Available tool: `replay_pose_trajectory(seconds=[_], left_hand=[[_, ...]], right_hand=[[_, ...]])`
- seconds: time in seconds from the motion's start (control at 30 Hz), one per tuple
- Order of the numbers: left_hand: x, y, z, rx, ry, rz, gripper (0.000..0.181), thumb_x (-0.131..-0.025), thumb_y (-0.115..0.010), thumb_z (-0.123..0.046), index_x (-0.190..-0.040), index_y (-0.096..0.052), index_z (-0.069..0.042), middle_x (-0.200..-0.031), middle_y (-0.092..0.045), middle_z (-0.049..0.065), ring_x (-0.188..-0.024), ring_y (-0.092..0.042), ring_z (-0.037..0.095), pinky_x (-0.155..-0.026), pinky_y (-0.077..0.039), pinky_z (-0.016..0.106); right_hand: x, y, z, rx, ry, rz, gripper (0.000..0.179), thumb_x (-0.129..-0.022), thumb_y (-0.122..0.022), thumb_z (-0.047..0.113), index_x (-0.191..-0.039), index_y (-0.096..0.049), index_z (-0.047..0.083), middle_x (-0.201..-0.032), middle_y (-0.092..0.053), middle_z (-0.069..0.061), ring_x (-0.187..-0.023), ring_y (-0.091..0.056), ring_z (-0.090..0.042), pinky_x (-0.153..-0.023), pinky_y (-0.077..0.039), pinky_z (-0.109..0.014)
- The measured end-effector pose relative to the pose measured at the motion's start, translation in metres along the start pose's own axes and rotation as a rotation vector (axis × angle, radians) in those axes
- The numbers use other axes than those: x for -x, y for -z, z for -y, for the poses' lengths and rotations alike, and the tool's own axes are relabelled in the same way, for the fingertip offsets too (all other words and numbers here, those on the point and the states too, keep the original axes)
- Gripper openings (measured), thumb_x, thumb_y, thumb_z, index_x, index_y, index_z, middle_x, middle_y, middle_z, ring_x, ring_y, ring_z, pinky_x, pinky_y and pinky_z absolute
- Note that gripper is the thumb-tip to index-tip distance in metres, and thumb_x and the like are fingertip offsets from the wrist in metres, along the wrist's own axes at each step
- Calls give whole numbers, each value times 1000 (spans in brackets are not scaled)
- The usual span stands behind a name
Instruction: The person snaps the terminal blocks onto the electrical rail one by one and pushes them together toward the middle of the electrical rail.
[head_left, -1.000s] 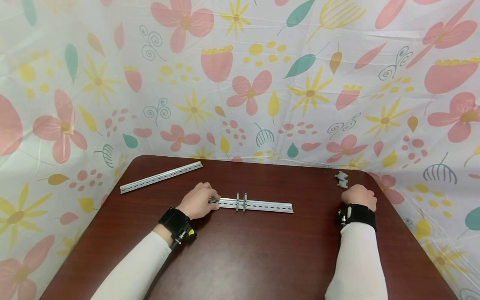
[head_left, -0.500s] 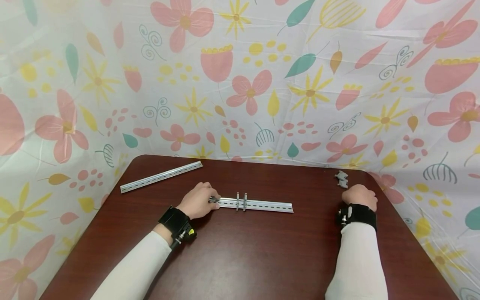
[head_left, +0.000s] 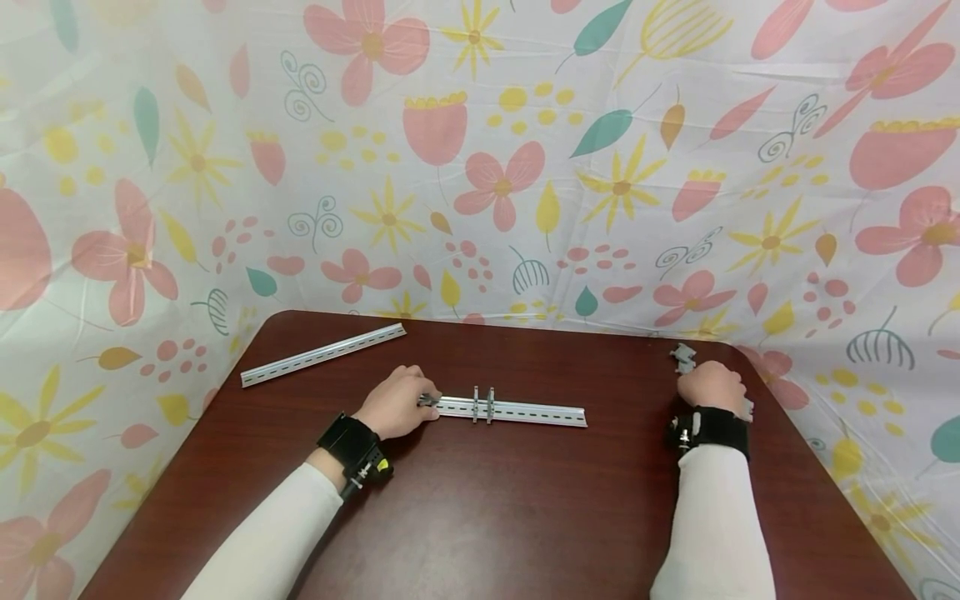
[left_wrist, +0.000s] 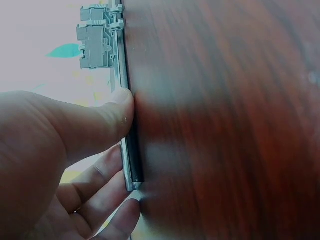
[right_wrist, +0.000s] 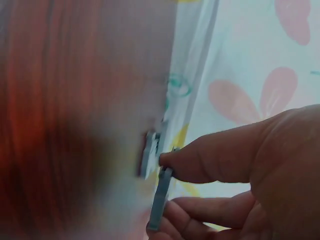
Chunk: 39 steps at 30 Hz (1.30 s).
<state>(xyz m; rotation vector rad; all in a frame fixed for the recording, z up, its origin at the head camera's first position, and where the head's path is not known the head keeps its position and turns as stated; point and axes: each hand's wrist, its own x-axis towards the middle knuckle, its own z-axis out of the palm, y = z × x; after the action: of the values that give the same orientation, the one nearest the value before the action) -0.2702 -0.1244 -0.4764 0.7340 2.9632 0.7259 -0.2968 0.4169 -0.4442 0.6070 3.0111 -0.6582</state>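
In the head view my left hand [head_left: 397, 402] grips the left end of a slotted metal DIN rail [head_left: 536, 412] on the table. The left wrist view shows my thumb on one side of the rail [left_wrist: 131, 162] and fingers behind it. Two slim grey terminal blocks [left_wrist: 96, 45] stand across that rail, close together and apart from my hand. My right hand [head_left: 711, 388], at the table's right side, pinches a similar grey terminal block [right_wrist: 159, 200] between thumb and fingers. Just beyond it lie loose grey blocks [head_left: 683, 355], partly overlapping.
Another slotted rail [head_left: 322, 354] lies slanted at the table's back left. The dark wooden table [head_left: 480, 517] has rounded back corners. A flower-printed cloth [head_left: 495, 108] hangs close behind and along the sides.
My right hand has shifted slightly left and away from me, and a grey block now shows at its right side. My left hand and the rail have not moved.
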Motion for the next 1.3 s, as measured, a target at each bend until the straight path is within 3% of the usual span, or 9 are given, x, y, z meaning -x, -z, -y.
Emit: replay_pose_trajectory(seconds=[0.2, 0.37, 0.43, 0.5, 0.57, 0.63, 0.8, 1.3], left_hand=[[0, -1, 1, -8, -2, -3, 23, -100, -88, -24, -121, -86, -14, -110, -66, 0, -102, -55, 21, -80, -52, 37], [-1, -1, 1, -8, -8, -3, 23, -100, -88, -24, -121, -86, -14, -110, -66, 0, -102, -55, 22, -80, -51, 38], [-1, -1, 2, -7, -10, -5, 23, -100, -88, -23, -121, -86, -14, -110, -66, 0, -101, -55, 22, -79, -51, 38], [-1, -1, 2, -7, -12, -6, 23, -100, -88, -23, -120, -86, -14, -110, -67, 1, -102, -55, 22, -79, -52, 38], [-1, -1, 2, -6, -12, -6, 22, -100, -88, -23, -120, -86, -14, -111, -67, 1, -102, -55, 22, -79, -52, 38], [0, -1, 2, -6, -9, -6, 22, -100, -88, -23, -120, -86, -14, -111, -67, 1, -102, -55, 22, -80, -51, 38], [0, -1, 1, -5, -1, -1, 23, -100, -87, -23, -122, -85, -14, -112, -67, 1, -102, -55, 22, -79, -51, 38], [-1, -1, 2, 2, 2, 2, 24, -100, -88, -24, -122, -85, -15, -112, -67, 1, -103, -55, 22, -80, -52, 37]], right_hand=[[-3, -5, 13, -31, 160, -70, 43, -99, -54, 20, -98, -69, -21, -111, -59, -53, -97, -62, -67, -86, -52, -74], [-3, -11, 28, -89, 230, -105, 38, -102, -58, 21, -73, -61, -3, -79, -61, -29, -73, -58, -46, -68, -48, -55], [-1, -14, 35, -110, 262, -110, 36, -103, -60, 20, -81, -67, -7, -83, -65, -29, -77, -59, -46, -71, -49, -56], [0, -16, 42, -133, 288, -103, 36, -105, -60, 19, -103, -73, -14, -100, -69, -37, -91, -63, -54, -82, -53, -62], [2, -18, 48, -153, 314, -93, 44, -107, -61, 19, -128, -69, -19, -124, -66, -44, -112, -62, -62, -100, -50, -71], [3, -21, 53, -170, 330, -75, 52, -109, -61, 19, -141, -61, -22, -138, -60, -46, -123, -59, -63, -107, -45, -74], [5, -28, 64, -202, 376, -52, 52, -111, -61, 19, -146, -58, -20, -141, -60, -43, -118, -63, -57, -99, -50, -69], [9, -50, 99, -248, 488, -23, 48, -107, -66, 13, -146, -62, -13, -139, -60, -34, -123, -60, -49, -103, -50, -64]])
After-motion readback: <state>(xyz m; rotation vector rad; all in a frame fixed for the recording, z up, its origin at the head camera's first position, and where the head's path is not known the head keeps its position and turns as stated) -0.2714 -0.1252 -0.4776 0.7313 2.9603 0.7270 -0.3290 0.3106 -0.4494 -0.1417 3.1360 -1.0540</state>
